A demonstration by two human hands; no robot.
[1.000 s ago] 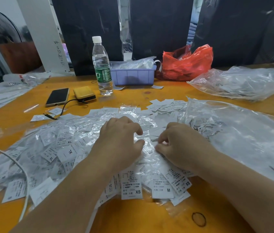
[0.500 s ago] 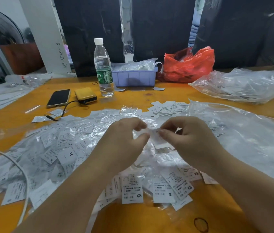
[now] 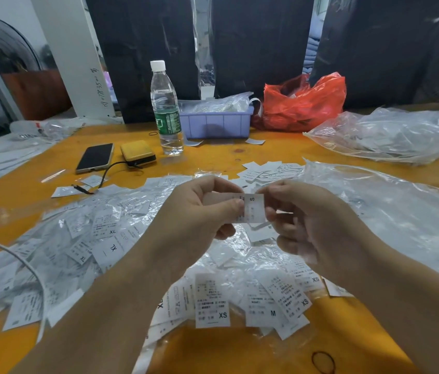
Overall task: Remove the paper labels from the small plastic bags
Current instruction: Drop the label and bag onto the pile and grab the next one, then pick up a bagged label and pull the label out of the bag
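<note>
Both hands raised above the pile at table centre; small bag (image 3: 223,202) with its paper label (image 3: 253,207), marked S, pinched between them. Left hand (image 3: 199,220): thumb over curled forefinger, grip clamped on the bag's left end. Right hand (image 3: 312,225) at 3 o'clock of it, fingertips nipping the label edge. Best approach, probably: hold plastic firm, draw label straight out toward 3 o'clock, slowly, so paper doesn't tear
</note>
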